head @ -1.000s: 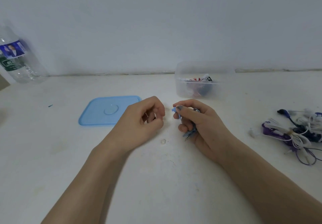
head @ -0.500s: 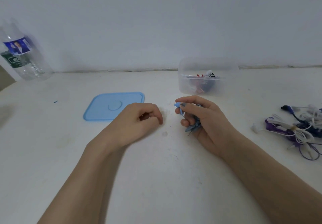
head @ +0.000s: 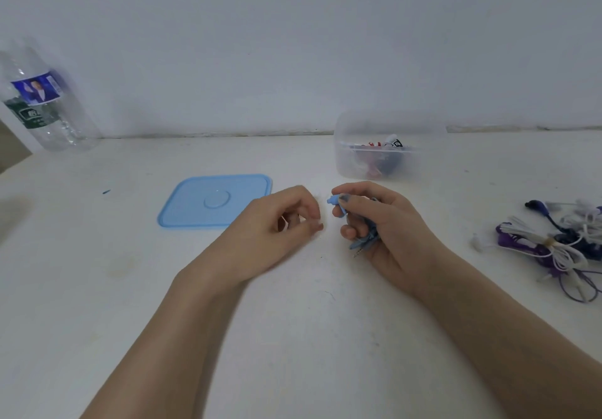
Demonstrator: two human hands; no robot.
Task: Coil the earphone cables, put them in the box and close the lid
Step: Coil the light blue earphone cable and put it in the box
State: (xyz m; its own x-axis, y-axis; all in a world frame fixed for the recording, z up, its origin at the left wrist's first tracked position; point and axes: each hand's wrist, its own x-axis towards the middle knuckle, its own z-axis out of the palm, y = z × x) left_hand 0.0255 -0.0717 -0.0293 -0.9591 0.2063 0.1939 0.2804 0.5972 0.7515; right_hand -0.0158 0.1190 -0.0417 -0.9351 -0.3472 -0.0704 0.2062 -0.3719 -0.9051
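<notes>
R hand (head: 387, 223) curled round blue earphones (head: 365, 239), mostly hidden; L hand (head: 277, 226) fingers curled, contents unclear.

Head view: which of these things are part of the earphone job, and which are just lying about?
Job:
blue earphones, held in right hand
box, some earphones already inside
lid, off, flat on the table
tangled earphones

Lying about:
bottle
blue speck
</notes>
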